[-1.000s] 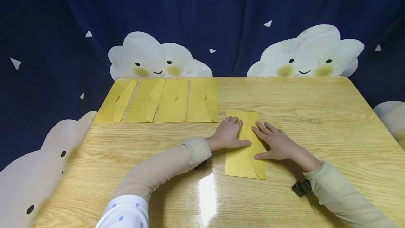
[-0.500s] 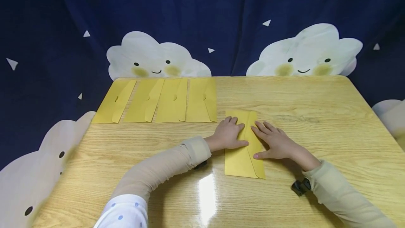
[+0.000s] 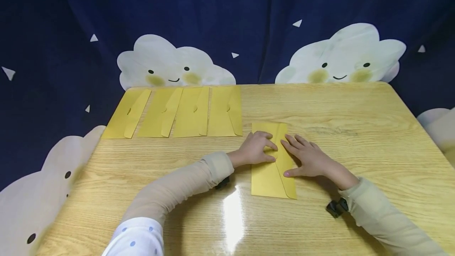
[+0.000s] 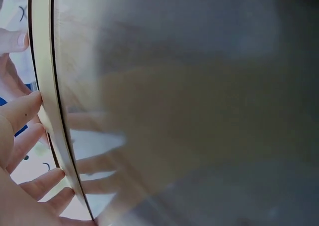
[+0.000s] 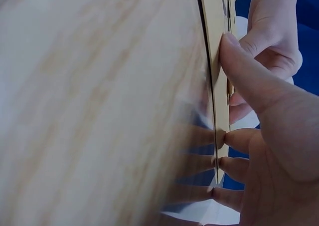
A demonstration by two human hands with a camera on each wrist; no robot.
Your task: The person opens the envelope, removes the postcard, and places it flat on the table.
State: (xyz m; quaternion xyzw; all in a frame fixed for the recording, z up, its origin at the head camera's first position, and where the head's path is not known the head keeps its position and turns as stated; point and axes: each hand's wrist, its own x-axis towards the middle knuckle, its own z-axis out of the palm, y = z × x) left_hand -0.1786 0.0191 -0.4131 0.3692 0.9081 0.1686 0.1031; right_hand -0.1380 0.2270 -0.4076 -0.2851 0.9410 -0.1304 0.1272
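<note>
The left grip (image 3: pixel 255 149) partly hides the near envelope (image 3: pixel 267 177), and the head view crops the table (image 3: pixel 291 228).

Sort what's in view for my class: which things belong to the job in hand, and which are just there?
Part of the job:
Envelope touched by both hands
Left hand
Right hand
Table, as work surface
Probably the row of four envelopes: matching, but untouched

Just there:
Curtain with clouds
Black gadgets at the wrists

left hand (image 3: pixel 254 149) more curled, forefinger (image 3: pixel 271 145) nearer thumb (image 3: pixel 269 159)
</note>
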